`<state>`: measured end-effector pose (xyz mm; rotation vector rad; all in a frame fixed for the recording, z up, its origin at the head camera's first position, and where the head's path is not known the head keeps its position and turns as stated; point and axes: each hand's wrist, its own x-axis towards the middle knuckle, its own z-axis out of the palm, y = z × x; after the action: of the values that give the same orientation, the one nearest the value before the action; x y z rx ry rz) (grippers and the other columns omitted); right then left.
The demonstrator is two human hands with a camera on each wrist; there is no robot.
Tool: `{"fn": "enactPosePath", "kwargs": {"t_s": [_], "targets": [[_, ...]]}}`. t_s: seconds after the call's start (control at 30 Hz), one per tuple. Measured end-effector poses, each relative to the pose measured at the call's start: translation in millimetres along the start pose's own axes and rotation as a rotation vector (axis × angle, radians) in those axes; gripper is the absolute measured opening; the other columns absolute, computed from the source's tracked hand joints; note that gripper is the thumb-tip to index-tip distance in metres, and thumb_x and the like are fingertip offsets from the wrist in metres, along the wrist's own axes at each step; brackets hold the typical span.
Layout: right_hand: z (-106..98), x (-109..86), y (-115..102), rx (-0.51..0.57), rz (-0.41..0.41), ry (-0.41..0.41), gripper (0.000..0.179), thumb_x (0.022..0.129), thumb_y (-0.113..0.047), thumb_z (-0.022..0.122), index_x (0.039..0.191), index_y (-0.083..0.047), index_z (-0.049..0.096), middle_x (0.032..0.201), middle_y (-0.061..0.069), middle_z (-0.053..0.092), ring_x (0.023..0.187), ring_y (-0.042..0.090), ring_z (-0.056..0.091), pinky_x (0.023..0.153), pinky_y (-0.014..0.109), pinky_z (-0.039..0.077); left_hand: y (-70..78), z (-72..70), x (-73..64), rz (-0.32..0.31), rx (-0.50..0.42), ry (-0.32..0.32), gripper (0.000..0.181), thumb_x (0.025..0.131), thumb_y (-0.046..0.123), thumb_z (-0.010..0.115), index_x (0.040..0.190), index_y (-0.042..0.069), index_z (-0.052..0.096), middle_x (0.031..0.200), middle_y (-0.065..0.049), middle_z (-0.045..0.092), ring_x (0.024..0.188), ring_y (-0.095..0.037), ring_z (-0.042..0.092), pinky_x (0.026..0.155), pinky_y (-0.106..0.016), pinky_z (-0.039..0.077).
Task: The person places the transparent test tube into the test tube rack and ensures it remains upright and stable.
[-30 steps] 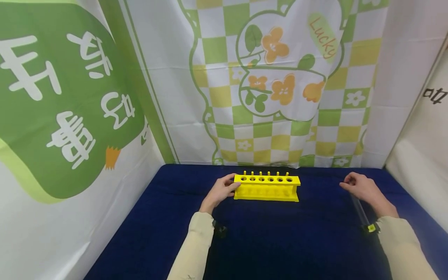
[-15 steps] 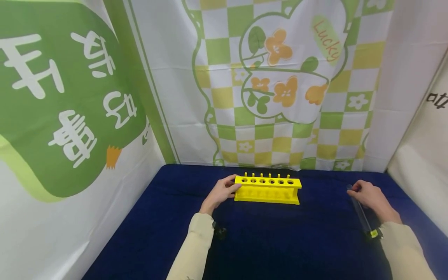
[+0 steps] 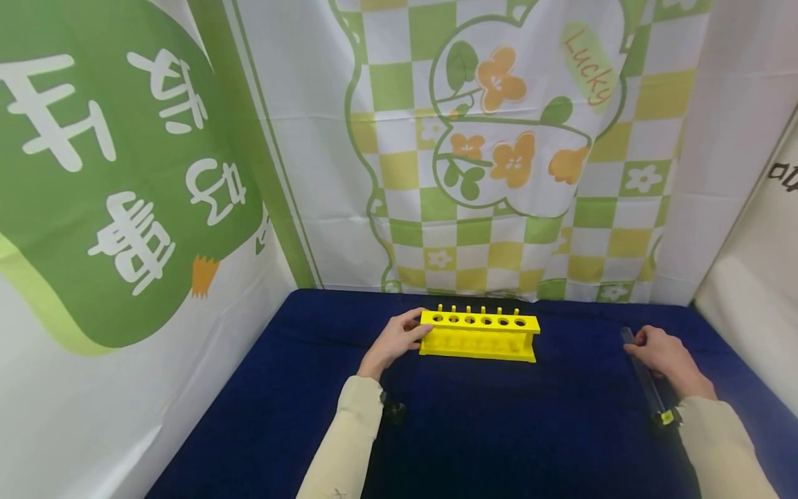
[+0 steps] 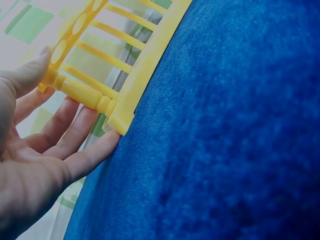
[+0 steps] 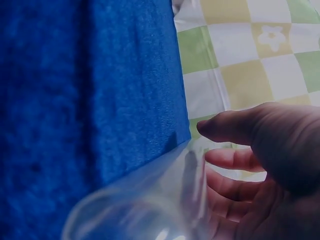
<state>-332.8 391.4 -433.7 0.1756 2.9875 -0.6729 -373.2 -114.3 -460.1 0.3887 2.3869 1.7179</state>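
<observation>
A yellow test tube rack (image 3: 479, 345) stands upright on the dark blue tablecloth, with no tubes in its holes. My left hand (image 3: 394, 341) holds the rack's left end. In the left wrist view, the thumb (image 4: 37, 70) is at the top plate and the fingers lie along the end post and base. To the right, my right hand (image 3: 662, 352) is at a clear test tube (image 3: 645, 384). The right wrist view has its fingers touching the tube (image 5: 150, 187), while thumb and forefinger stand apart with the backdrop showing between them.
The blue tablecloth (image 3: 536, 430) covers the table, its far edge lying just behind the rack. A checked fabric backdrop (image 3: 474, 235) hangs behind it. Fabric walls close in the left side (image 3: 206, 333) and the right side (image 3: 748, 277).
My right hand has drawn slightly back toward me, and the tube's far end now shows past its fingers. The left hand stays on the rack. The head view has shifted a little.
</observation>
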Motion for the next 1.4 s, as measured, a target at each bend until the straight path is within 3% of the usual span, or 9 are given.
{"fn": "enactPosePath", "kwargs": {"t_s": [0.23, 0.57, 1.03, 1.4], "targets": [[6, 2.3, 4, 0.027, 0.037, -0.016, 0.036, 0.095, -0.022, 0.061, 0.104, 0.010, 0.047, 0.099, 0.033, 0.054, 0.073, 0.032, 0.062, 0.054, 0.036, 0.057, 0.7, -0.3, -1.0, -0.011, 0.005, 0.001, 0.048, 0.095, 0.043, 0.063, 0.140, 0.029, 0.053, 0.121, -0.008, 0.063, 0.108, -0.024, 0.065, 0.094, -0.044, 0.056], [10, 6.9, 6, 0.076, 0.081, -0.047, 0.049, 0.096, -0.022, 0.060, 0.118, 0.018, 0.043, 0.103, 0.036, 0.051, 0.083, 0.038, 0.062, 0.056, 0.036, 0.059, 2.7, -0.4, -0.3, 0.011, 0.004, -0.006, 0.042, 0.095, 0.040, 0.062, 0.136, 0.029, 0.056, 0.122, -0.012, 0.063, 0.109, -0.028, 0.065, 0.095, -0.046, 0.055], [8, 10.4, 11, 0.139, 0.056, -0.058, 0.044, 0.095, -0.022, 0.059, 0.112, 0.016, 0.048, 0.082, 0.019, 0.052, 0.066, 0.024, 0.061, 0.053, 0.035, 0.059, 0.4, 0.1, -0.4, 0.012, 0.006, -0.005, 0.039, 0.096, 0.041, 0.061, 0.133, 0.032, 0.057, 0.122, -0.011, 0.064, 0.108, -0.025, 0.066, 0.093, -0.043, 0.057], [-1, 7.4, 3, 0.156, 0.013, -0.041, 0.048, 0.095, -0.023, 0.058, 0.118, 0.018, 0.047, 0.085, 0.023, 0.058, 0.064, 0.022, 0.064, 0.054, 0.035, 0.059, 1.2, 0.7, -0.6, 0.013, -0.001, -0.005, 0.040, 0.095, 0.042, 0.062, 0.133, 0.031, 0.057, 0.122, -0.013, 0.063, 0.107, -0.026, 0.066, 0.093, -0.044, 0.056]]}}
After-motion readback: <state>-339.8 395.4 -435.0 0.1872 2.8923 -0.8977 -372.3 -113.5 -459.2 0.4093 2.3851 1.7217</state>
